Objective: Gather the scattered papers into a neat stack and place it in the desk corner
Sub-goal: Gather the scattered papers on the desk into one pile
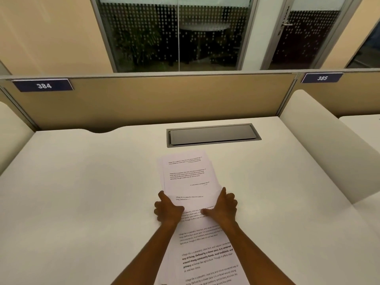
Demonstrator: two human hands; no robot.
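Observation:
Several white printed papers [186,175] lie overlapped in a long column down the middle of the white desk [82,192], shifted one over another from near the cable hatch to the front edge. My left hand [167,209] presses against the left edge of the sheets, fingers curled. My right hand [223,206] rests on the right edge, thumb laid over a sheet, fingers spread on the desk. Both hands squeeze the column from its two sides. The lower papers [207,262] run between my forearms.
A grey cable hatch [212,135] is set into the desk just beyond the papers. A tan partition [144,99] with label 384 [43,85] closes the back. Cream side dividers [320,140] stand left and right. The back corners lie beside the partition.

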